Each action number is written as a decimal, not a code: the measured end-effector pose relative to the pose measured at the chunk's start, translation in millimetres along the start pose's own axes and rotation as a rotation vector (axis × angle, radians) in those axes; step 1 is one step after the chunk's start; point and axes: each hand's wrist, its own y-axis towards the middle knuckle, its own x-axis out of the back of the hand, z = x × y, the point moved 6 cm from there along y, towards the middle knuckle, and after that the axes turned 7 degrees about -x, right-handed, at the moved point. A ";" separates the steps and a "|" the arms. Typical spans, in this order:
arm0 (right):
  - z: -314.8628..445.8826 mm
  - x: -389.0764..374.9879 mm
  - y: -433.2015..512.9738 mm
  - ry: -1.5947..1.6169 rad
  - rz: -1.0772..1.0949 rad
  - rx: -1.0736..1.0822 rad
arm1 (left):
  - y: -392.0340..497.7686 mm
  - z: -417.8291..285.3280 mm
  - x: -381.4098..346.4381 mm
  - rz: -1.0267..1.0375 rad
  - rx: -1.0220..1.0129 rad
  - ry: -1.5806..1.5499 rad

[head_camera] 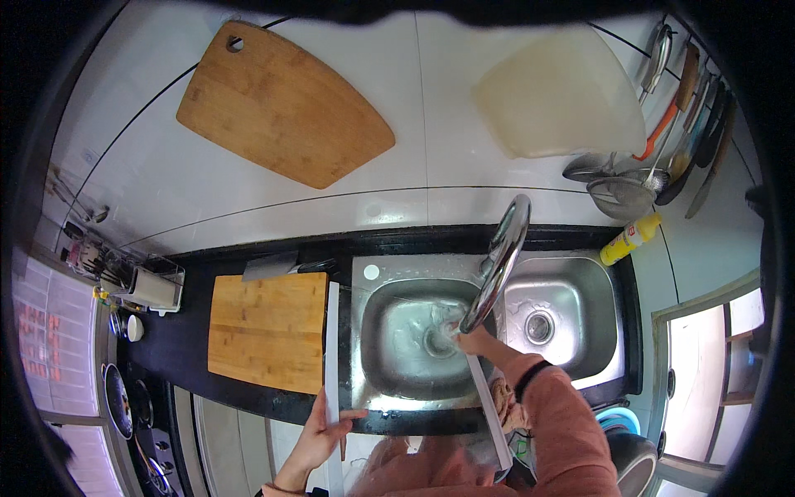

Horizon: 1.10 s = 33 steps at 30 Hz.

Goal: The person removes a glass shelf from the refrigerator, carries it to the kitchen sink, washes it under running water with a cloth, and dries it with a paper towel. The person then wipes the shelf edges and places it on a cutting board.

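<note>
My left hand [323, 428] grips the left white edge strip [333, 366] of a clear panel, thumb and fingers wrapped around it. A second white edge strip [489, 410] runs along the panel's right side. The see-through sheet between the strips spans the left basin [385, 335] of a steel double sink and its front edge. My right hand [475, 341] is under the chrome faucet [503, 261], at the far end of the right strip. Water splashes around its fingers, which are blurred and partly hidden, so their grip is unclear.
A bamboo cutting board [267, 332] lies on the black counter left of the sink, with a knife [270, 266] behind it. Near the right basin [559, 317] stands a yellow bottle [630, 239]. Ladles and a strainer [621, 196] hang on the wall. A frying pan [118, 401] sits far left.
</note>
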 end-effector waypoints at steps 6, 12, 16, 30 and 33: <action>172.4 49.0 -87.1 0.363 0.006 0.440 | -0.9 13.7 5.9 0.009 0.001 0.038; 105.0 46.8 -17.5 0.200 -0.100 -0.184 | -1.4 19.2 9.4 0.001 -0.025 0.052; 100.2 55.9 -40.3 -0.029 -0.029 -0.107 | -0.3 17.0 8.3 0.036 -0.058 0.039; 242.7 54.7 43.6 0.217 -0.182 0.022 | -1.3 21.6 10.0 0.029 -0.081 -0.041; 236.4 43.7 55.1 0.218 -0.057 -0.055 | -1.5 26.6 13.7 0.017 -0.091 -0.024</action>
